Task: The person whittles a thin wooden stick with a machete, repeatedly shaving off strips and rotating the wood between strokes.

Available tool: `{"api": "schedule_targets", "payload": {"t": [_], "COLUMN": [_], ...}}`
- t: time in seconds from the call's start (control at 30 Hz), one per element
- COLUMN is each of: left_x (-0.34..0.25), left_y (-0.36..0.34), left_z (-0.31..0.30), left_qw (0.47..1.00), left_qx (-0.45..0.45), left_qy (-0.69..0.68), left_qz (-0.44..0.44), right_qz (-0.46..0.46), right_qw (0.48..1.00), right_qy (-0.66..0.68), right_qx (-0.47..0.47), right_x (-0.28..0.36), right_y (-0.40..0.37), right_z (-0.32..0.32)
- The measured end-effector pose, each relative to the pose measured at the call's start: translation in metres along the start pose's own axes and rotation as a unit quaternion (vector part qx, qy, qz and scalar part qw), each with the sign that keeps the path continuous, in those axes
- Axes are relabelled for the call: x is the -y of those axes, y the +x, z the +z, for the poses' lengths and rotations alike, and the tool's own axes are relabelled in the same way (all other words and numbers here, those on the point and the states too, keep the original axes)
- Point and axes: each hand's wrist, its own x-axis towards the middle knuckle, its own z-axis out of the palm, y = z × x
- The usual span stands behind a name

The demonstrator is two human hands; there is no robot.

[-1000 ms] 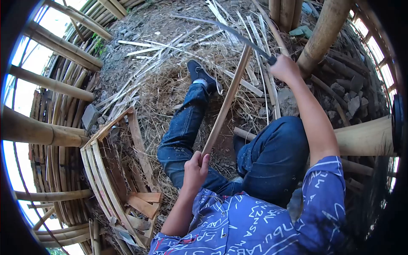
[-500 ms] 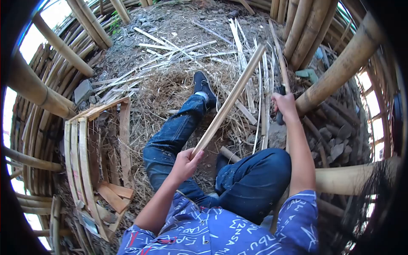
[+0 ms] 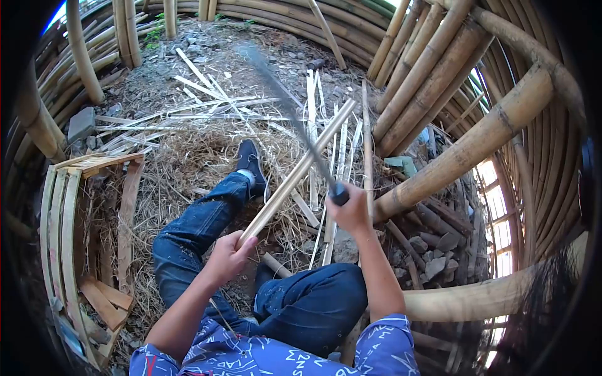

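My left hand (image 3: pixel 230 257) is closed around the lower end of a split bamboo piece (image 3: pixel 293 178), which slants up and away to the right. In my right hand (image 3: pixel 349 210) is the black handle of a machete (image 3: pixel 303 130). Its long dark blade points forward and up to the left, blurred toward the tip, and overlaps the upper part of the bamboo in this view. Both hands are above my bent legs in blue jeans (image 3: pixel 313 304).
Thin bamboo strips (image 3: pixel 219 103) and fibrous shavings (image 3: pixel 194 156) cover the ground ahead. A wooden crate frame (image 3: pixel 56 219) stands at left. Thick bamboo poles (image 3: pixel 467 147) slant at right, above rubble (image 3: pixel 433 260). A bamboo wall (image 3: pixel 295 19) curves around.
My right hand has moved up and inward, bringing the machete blade across the bamboo. My left hand keeps its hold. The view has turned, so the surroundings shift left.
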Motion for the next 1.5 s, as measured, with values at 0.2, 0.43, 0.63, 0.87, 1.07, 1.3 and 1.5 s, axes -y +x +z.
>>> {"api": "schedule_targets", "payload": {"t": [0.2, 0.43, 0.63, 0.87, 1.07, 1.3, 1.5], "left_x": [-0.010, 0.001, 0.013, 0.010, 0.004, -0.010, -0.018], "left_y": [0.008, -0.004, -0.008, -0.014, -0.027, -0.037, -0.039], "left_z": [0.003, 0.013, 0.010, 0.009, 0.001, 0.006, -0.003], "left_qw": [0.999, 0.995, 0.997, 0.996, 0.995, 0.996, 0.992], "left_qx": [0.000, -0.032, -0.049, -0.054, -0.073, -0.041, -0.088], "left_qy": [0.043, 0.090, 0.065, 0.068, 0.067, 0.073, 0.083], "left_qz": [-0.001, 0.012, 0.010, 0.009, 0.024, 0.032, 0.033], "right_qz": [-0.134, -0.129, -0.119, -0.158, -0.175, -0.194, -0.110], "right_qw": [0.978, 0.962, 0.967, 0.957, 0.964, 0.966, 0.986], "right_qy": [-0.109, -0.158, -0.186, -0.214, -0.175, -0.144, -0.120], "right_qx": [0.119, 0.179, 0.128, 0.111, 0.096, 0.089, 0.043], "right_x": [0.033, 0.032, 0.002, 0.007, 0.011, 0.032, 0.019], "right_y": [-0.016, -0.019, -0.011, -0.019, -0.003, -0.017, -0.001], "right_z": [0.039, 0.048, 0.035, 0.032, 0.030, 0.016, 0.014]}}
